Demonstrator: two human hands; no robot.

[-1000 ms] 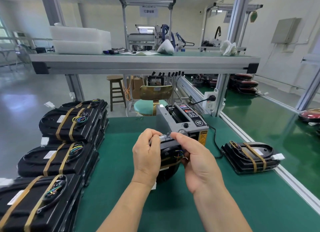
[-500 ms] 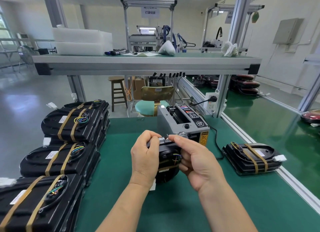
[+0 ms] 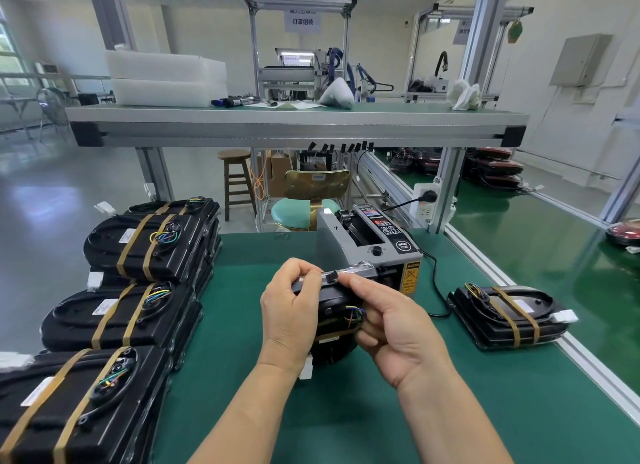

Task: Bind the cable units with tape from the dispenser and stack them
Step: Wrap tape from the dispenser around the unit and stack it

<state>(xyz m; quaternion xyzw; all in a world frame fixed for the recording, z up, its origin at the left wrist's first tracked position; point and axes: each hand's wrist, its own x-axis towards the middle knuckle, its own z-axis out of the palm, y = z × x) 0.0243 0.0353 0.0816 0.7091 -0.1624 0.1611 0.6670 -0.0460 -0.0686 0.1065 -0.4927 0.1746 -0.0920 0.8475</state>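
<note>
In the head view, my left hand [image 3: 291,311] holds the cable unit [image 3: 337,299] from its left side. The fingers are curled over the upper edge and the thumb is near the top. My right hand [image 3: 393,332] holds the same unit from the right. Its lower fingers are bent around the side, close to the coloured wires, and the forefinger lies along the top edge. Under this finger is a clear strip of tape [image 3: 358,268], which reaches back to the mouth of the tape dispenser [image 3: 374,244].

The unit stands on its edge between my hands, just in front of the dispenser, above the green table [image 3: 381,415]. I cannot tell if its lower edge touches the mat. One brown band already goes across it, and a small white tag [image 3: 306,372] hangs below.

On my left are three stacks of bound units [image 3: 145,247], each with two brown bands. On my right, one bound unit [image 3: 505,316] lies flat, well apart from the dispenser.
</note>
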